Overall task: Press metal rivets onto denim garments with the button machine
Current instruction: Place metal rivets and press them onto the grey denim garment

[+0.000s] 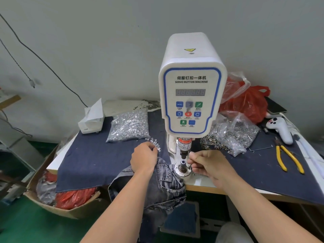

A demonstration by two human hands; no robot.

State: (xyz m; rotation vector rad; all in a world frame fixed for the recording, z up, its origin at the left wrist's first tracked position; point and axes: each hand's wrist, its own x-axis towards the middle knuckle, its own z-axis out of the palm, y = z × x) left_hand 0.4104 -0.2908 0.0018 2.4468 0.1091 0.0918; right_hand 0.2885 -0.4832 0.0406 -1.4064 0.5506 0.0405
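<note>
- Our right hand (207,163), fingers curled, pinches something too small to identify, just right of the machine's lower post (182,166).
- Our left hand (143,157), curled, reaches loose rivets (156,144) far-left of the post.
- The denim garment (163,183) hangs nearer, below the post.

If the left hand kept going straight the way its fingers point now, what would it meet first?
Most likely the loose rivets at the fingertips of the left hand, on the blue cloth. Beyond them lies the bag of rivets. Depth is hard to judge from this single view.
</note>
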